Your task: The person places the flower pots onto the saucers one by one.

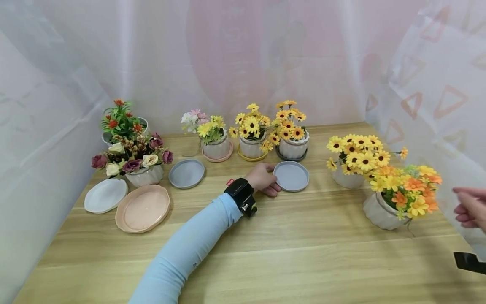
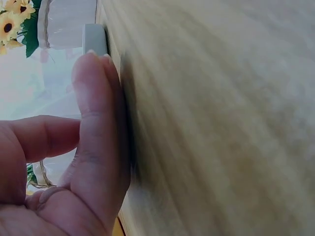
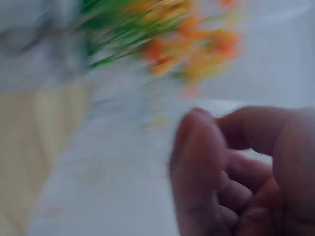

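My left hand [image 1: 262, 178] is at the left edge of a light grey round saucer [image 1: 291, 176] lying on the table, its fingertips pinching the rim. From the left wrist view, the thumb [image 2: 93, 88] points up to the saucer's edge [image 2: 94, 38], close over the wood. At the far right, my right hand [image 1: 471, 207] is in the air with loosely curled fingers and nothing in them. Nearest to it stands a white pot of orange and yellow flowers [image 1: 385, 211], blurred in the right wrist view. Behind that pot is another with yellow daisies [image 1: 347, 177].
Along the back stand three flower pots on pink [image 1: 218, 158], yellow [image 1: 252, 157] and dark [image 1: 292, 157] saucers. Leftward lie a darker grey saucer [image 1: 187, 173], a white one [image 1: 106, 196] and a peach one [image 1: 143, 208], near pots of roses [image 1: 146, 175] and red flowers [image 1: 120, 122].
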Demonstrator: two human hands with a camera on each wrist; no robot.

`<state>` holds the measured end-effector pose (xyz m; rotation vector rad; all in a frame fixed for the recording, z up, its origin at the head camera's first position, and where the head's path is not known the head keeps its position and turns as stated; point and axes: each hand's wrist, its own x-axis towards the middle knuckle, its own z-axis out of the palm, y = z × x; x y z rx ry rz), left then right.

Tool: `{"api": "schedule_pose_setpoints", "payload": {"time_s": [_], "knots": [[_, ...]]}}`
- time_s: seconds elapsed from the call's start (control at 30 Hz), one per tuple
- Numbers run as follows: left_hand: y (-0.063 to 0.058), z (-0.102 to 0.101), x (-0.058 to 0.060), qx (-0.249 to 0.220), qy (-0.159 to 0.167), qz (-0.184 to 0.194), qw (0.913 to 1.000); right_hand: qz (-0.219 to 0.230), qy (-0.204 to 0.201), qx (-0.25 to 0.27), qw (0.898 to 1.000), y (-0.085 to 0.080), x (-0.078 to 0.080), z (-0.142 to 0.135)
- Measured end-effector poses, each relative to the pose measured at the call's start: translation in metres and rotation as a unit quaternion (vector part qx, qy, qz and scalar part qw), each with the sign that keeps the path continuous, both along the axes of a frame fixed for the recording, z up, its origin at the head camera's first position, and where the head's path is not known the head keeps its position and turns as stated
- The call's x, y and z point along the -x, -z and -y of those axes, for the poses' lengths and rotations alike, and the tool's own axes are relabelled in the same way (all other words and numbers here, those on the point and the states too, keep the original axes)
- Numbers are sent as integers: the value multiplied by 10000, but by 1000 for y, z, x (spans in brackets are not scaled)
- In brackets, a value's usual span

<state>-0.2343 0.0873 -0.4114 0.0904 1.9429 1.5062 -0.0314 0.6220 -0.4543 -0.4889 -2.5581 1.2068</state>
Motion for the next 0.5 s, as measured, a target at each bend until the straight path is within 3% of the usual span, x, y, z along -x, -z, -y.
{"api": "schedule_pose_setpoints", "payload": {"time_s": [0.1, 0.23, 0.37, 0.5], "knots": [[0, 0, -1, -13, -28, 30, 10000, 552, -455, -115, 9974, 5, -6, 23], [0, -2, -1, -25, -21, 112, 9999, 1495, -681, -238, 9861, -20, -5, 73], [0, -2, -2, -40, -34, 126, 9999, 1762, -840, -96, 9807, -38, 1, 96], [-1, -1, -2, -51, 7, 108, 9999, 1828, -907, -465, 9778, -45, 4, 108]]}}
